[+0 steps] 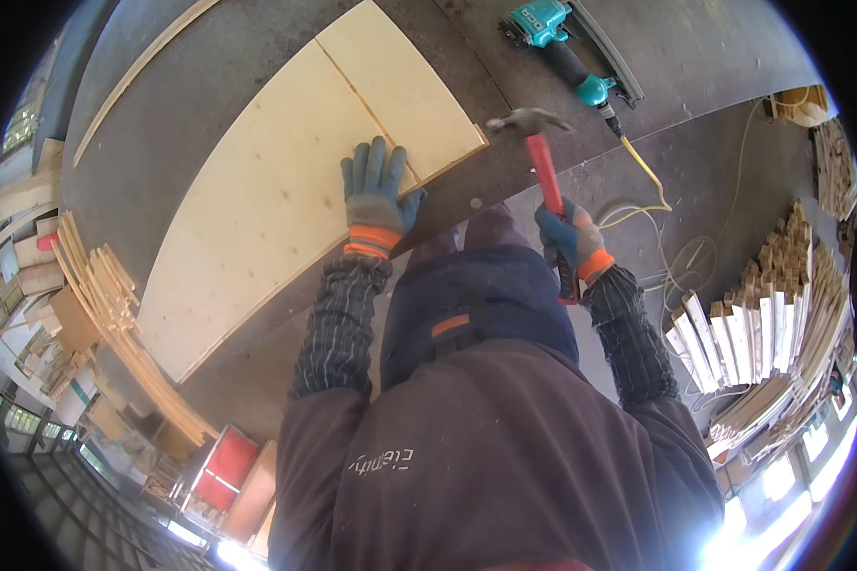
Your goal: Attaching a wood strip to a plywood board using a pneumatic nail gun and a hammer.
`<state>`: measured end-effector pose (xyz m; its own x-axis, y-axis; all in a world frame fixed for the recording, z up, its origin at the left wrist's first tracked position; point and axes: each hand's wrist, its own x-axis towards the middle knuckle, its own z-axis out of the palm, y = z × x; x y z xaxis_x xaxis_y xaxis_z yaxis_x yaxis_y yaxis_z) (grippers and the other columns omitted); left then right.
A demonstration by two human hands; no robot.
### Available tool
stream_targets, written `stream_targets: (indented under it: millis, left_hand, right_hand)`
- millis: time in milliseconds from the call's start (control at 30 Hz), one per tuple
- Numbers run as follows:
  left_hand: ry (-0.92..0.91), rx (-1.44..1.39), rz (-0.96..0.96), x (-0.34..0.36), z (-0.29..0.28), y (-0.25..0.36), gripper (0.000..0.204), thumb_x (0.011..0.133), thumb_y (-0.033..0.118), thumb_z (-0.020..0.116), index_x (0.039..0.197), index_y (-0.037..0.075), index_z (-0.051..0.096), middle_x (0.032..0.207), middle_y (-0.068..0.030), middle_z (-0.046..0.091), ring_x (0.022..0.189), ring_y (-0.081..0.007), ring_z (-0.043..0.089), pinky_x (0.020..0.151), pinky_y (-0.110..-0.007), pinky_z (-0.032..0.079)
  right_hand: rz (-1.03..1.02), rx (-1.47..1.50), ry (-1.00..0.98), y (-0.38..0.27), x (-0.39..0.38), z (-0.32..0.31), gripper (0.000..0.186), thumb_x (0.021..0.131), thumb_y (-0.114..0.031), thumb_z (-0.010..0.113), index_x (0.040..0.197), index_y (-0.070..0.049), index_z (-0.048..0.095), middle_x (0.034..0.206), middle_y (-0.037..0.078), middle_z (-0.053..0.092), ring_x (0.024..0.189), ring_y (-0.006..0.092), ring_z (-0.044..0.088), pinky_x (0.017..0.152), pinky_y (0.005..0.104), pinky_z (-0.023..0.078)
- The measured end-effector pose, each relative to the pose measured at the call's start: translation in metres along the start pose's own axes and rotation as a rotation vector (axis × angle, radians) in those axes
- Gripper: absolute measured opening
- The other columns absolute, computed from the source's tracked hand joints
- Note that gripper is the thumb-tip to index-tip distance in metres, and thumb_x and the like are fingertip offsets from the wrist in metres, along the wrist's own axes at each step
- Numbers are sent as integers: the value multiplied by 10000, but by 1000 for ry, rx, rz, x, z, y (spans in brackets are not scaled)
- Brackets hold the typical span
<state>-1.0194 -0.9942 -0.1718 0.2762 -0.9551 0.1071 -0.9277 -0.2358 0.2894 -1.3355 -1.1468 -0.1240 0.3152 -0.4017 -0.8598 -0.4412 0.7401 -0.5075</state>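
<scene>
A large pale wooden panel (267,200) lies on the dark worktable (448,76), with a thin brown line across its right part. My left hand (376,186), in a grey-blue glove with an orange cuff, rests flat on the panel near its close edge, fingers stretched out beside that line. In my right hand (569,233), gloved the same way, is a claw hammer (543,167), gripped round its red handle. Its metal head is raised beyond the hand, just right of the panel's right corner, and touches nothing I can make out.
A teal nail gun (567,52) with a yellow air hose (643,167) lies on the table at the far right. Stacked wood strips (762,314) stand at the right. Long thin slats (124,324) lie at the left, and a narrow strip (138,76) rests on the table's far left.
</scene>
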Motion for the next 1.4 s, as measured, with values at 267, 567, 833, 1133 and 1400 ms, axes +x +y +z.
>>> stream_targets:
  millis: [267,567,833,1133,1400]
  left_hand:
    - [-36,15,-8,-2,2,-1,786,769,388,847,1467,147,578,1598,-178,440,1441,-441,430,1191,-624,322]
    - [-19,7,7,-4,9,-3,760,769,370,838,1445,144,576,1580,-182,454,1446,-447,406,1170,-659,310]
    - [-1,-37,26,-2,7,-4,755,753,307,856,1434,126,586,1567,-181,466,1426,-447,424,1147,-652,326]
    - [33,-68,31,0,4,-4,735,712,269,882,1382,90,636,1521,-184,505,1375,-456,458,1117,-619,361]
    - [56,-89,52,2,0,-4,725,700,242,889,1365,82,649,1506,-184,523,1338,-459,484,1085,-601,387]
  right_hand:
    - [-1,-37,-53,0,1,0,265,949,-286,712,1076,-74,615,707,14,571,508,115,565,470,295,479]
    - [-258,-406,186,16,-11,-15,257,943,-248,738,1070,-46,645,724,37,625,591,151,633,562,324,524]
    - [-656,-807,102,18,-33,-46,352,941,-269,765,1207,-56,678,881,165,724,776,302,711,720,410,557]
    - [-764,-1604,-225,-31,21,-61,324,975,-405,686,1070,-95,679,826,162,689,793,393,692,710,481,556]
    - [-757,-1728,-228,-48,63,-59,292,1011,-386,638,1094,-112,697,862,132,710,801,353,705,732,441,570]
